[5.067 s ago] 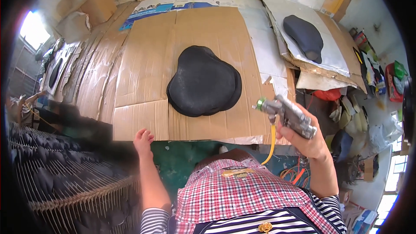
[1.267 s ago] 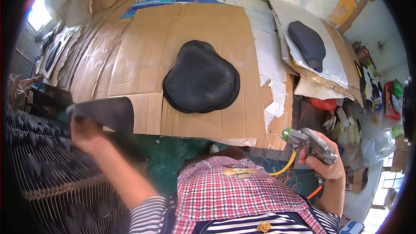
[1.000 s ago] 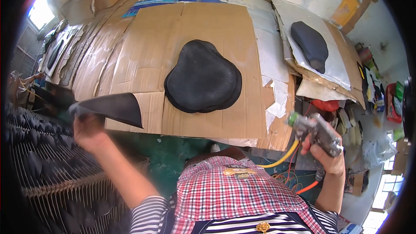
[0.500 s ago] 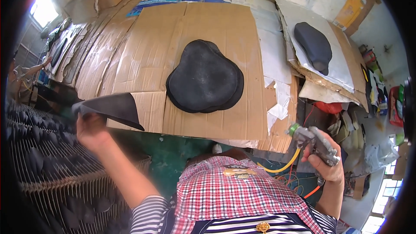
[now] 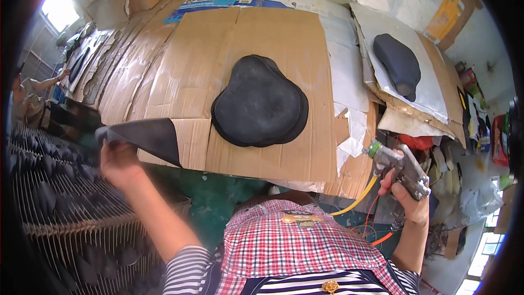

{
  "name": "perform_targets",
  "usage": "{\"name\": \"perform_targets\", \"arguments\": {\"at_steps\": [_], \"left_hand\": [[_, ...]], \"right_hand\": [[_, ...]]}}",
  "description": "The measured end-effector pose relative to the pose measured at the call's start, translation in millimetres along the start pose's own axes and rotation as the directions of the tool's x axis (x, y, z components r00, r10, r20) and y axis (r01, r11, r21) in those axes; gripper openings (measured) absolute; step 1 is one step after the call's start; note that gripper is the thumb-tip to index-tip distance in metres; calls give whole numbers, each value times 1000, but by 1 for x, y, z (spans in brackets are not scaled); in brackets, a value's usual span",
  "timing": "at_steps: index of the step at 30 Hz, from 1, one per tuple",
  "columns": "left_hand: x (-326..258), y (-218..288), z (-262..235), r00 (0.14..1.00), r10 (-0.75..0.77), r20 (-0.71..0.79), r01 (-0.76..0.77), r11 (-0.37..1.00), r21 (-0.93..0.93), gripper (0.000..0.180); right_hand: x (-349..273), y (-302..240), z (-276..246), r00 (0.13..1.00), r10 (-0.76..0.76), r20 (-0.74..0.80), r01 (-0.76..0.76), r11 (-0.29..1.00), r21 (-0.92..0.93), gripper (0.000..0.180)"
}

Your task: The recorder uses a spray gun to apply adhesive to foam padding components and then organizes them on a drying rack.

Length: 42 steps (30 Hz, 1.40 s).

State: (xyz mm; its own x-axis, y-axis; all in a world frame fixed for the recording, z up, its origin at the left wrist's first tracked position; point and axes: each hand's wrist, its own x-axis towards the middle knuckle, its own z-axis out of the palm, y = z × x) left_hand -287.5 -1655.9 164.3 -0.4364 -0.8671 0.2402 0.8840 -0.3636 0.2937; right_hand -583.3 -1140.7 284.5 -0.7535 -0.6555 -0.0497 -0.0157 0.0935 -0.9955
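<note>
My left hand (image 5: 119,163) grips the edge of a thin black sheet (image 5: 153,136), which bends over the cardboard's near left edge. In my right hand (image 5: 409,199) is a metal spray gun (image 5: 403,169) with a green ring at its front. The gun is held up off the table's near right corner, and a yellow hose (image 5: 357,203) hangs beside it. A stack of black three-lobed pads (image 5: 260,101) lies in the middle of the cardboard. The upper pad sits slightly offset from what is under it.
A cardboard sheet (image 5: 188,76) covers the table. At right, more dark shaped pieces (image 5: 398,65) lie on a white-covered board (image 5: 434,84). A wire rack (image 5: 60,229) with several dark pieces stands at lower left. Another person (image 5: 33,95) is at the far left.
The spray gun has turned slightly in my right hand. My left hand has shifted a little to the right with the black sheet. The whole view has moved slightly.
</note>
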Motion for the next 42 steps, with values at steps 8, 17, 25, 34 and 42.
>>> {"name": "perform_targets", "arguments": {"at_steps": [8, 17, 25, 34, 42], "left_hand": [[2, 5, 18, 999, 32, 0, -32, 999, 26, 27], [-33, 47, 157, 958, 286, -15, -267, 910, 317, 21], [-108, 160, 361, 725, 565, 393, -643, 760, 93, 29], [-223, 391, 509, 272, 823, 499, -615, -250, 748, 32], [-213, 532, 478, 279, 862, 423, 227, -487, 843, 32]], "right_hand": [[3, 10, -23, 1000, -20, -5, 20, 999, -38, 61], [75, 31, 26, 948, -30, 318, 13, 998, 55, 65], [135, 70, 140, 647, -71, 759, -172, 956, 237, 52], [121, 56, 267, 396, -51, 917, -146, 982, 117, 37], [66, 42, 365, 455, 100, 885, -114, 992, -53, 23]]}}
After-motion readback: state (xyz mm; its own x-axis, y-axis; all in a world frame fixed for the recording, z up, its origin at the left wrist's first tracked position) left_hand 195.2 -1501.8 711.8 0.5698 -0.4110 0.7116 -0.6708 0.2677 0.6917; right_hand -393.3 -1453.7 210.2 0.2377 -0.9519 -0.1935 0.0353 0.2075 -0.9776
